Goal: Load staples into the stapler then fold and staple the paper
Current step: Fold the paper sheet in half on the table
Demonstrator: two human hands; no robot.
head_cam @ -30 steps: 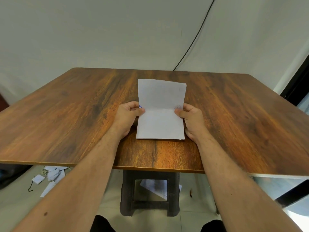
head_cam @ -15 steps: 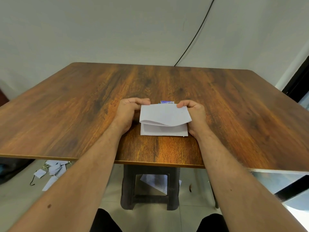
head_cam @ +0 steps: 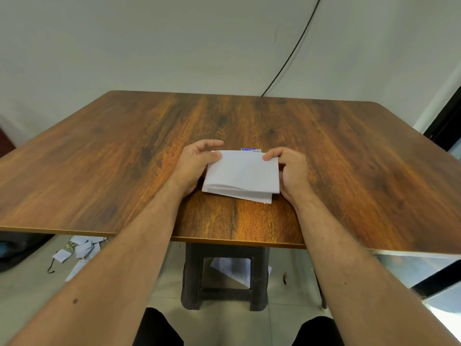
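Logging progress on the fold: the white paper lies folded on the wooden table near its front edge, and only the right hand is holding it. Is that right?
Not quite. In the head view both hands grip the paper: the left hand holds its left far corner and the right hand its right far corner. The paper is folded, on the wooden table near its front edge.

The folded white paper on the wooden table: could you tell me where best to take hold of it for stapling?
Pinch the folded white paper at its two far corners, from either side. The loose layers fan apart at the near edge, so a left hand and right hand grip there keeps them aligned.
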